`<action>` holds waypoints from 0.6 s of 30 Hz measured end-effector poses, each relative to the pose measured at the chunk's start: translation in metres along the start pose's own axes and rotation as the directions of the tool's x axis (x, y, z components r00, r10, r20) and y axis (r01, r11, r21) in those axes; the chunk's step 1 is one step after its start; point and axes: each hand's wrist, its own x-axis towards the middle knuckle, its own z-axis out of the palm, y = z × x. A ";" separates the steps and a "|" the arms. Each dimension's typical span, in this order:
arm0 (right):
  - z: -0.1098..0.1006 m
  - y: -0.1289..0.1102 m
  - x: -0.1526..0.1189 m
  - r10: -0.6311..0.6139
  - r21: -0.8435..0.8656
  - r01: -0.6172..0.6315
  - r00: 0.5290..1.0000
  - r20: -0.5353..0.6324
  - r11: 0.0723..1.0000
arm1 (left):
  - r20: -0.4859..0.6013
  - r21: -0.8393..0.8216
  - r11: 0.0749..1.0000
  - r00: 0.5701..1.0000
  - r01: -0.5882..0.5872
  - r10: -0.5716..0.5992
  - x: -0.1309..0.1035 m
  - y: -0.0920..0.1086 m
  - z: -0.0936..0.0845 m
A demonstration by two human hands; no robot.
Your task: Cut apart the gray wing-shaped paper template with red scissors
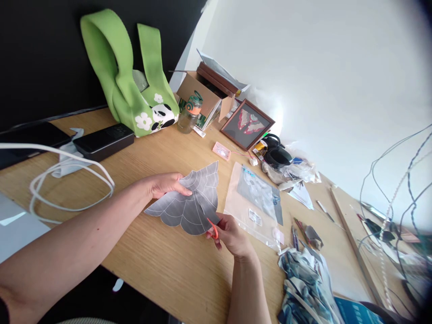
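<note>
A grey, scallop-edged sheet (184,209) with pale curved lines, shaped like a wing or fan, is held above the wooden table (162,265). My left hand (170,184) pinches its upper left part, thumb on top. At its lower right, my right hand (229,234) is closed round orange-handled scissors (213,229). The blades point up into the sheet, where a slit runs toward its middle. Part of the blades is hidden by the sheet.
Behind stand a green panda bag (145,108), a bottle (189,114), a cardboard box (202,92) and a framed butterfly (248,123). A clear plastic bag (251,204) lies to the right, near bunched blue cloth (300,283). A white cable (72,162) loops at left beside a black box (104,141).
</note>
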 end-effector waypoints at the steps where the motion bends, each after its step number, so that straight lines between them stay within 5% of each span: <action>1: 0.000 0.000 0.000 -0.001 -0.004 0.001 1.000 0.002 1.000 | 0.003 0.004 1.000 1.000 -0.001 0.001 0.000 0.000 0.000; 18: 0.002 0.000 0.000 -0.010 -0.025 0.011 1.000 0.016 1.000 | -0.024 0.068 0.997 0.999 -0.026 0.028 0.001 -0.002 0.004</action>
